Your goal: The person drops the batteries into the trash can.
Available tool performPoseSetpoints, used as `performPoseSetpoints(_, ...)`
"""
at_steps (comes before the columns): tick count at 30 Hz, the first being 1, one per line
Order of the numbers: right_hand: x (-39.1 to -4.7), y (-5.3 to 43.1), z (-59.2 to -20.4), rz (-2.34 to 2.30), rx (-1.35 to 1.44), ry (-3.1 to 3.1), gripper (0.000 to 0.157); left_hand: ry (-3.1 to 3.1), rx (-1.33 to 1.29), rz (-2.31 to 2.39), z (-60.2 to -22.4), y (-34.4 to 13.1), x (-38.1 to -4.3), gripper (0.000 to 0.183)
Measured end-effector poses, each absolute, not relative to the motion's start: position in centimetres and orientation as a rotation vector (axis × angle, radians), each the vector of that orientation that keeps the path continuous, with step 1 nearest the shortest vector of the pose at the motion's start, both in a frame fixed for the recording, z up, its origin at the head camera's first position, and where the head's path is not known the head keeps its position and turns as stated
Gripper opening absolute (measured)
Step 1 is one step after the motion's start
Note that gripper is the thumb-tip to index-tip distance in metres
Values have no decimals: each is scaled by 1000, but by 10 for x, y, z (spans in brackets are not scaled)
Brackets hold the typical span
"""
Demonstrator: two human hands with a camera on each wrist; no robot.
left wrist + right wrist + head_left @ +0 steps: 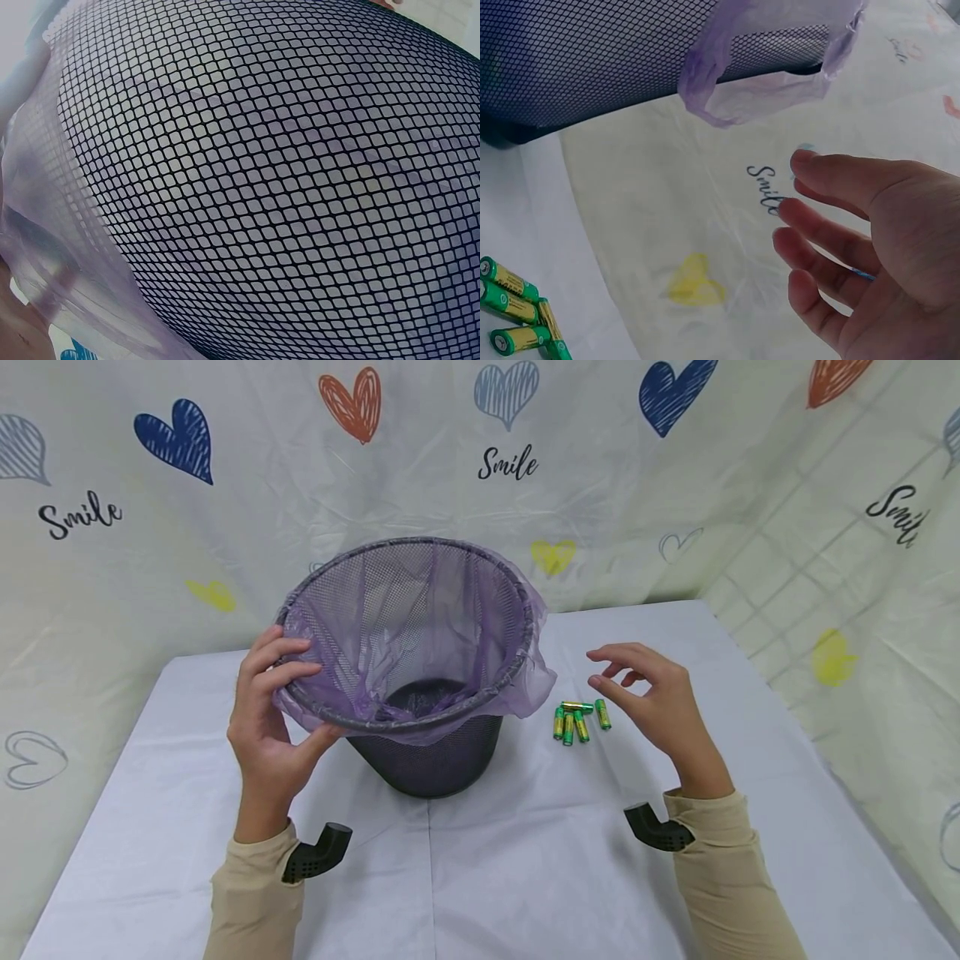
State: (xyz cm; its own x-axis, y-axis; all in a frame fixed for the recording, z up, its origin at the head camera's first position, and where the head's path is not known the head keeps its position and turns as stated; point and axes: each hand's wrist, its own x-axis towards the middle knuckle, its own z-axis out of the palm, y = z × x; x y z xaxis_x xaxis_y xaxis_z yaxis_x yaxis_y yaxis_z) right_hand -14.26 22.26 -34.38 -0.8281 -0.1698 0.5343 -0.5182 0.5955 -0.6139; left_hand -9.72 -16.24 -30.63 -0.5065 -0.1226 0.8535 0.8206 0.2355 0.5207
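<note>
Mesh bin [450, 760], lined with a purple bag [534, 689], is ahead of my fingers and a little to the left, its long axis roughly upright and its mouth open toward me; whether its base sits quite flat I cannot tell. My left hand [273, 739] is the nearer one and grips the rim [420, 727] at its left, fingers hooked over the lined edge, thumb pressed outside. The relation that matters most, I judge, is at my right hand [648, 693]: five green-and-gold batteries [568, 728] lie by the bin's right side, lower than my fingertips and off to their left, four pointing roughly away from me, one crosswise at their far ends. Those right fingers are loosely bent, thumb and forefinger parted, grasping nothing and touching neither batteries nor the bag's overhang just left of them.
</note>
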Motion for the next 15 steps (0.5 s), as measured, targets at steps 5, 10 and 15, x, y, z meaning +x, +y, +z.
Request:
performPoseSetpoints(5, -145, 226, -349, 1110, 523, -2439, 30, -1647, -664, -1409, -307, -162, -98, 71)
performPoseSetpoints(10, -147, 229, -356, 1096, 486, -2478, 30, -1653, -662, -1404, -307, -162, -98, 72)
performPoseSetpoints(15, -150, 232, -364, 1101, 475, -2502, 29, -1655, -663, -1401, -307, -162, -98, 72)
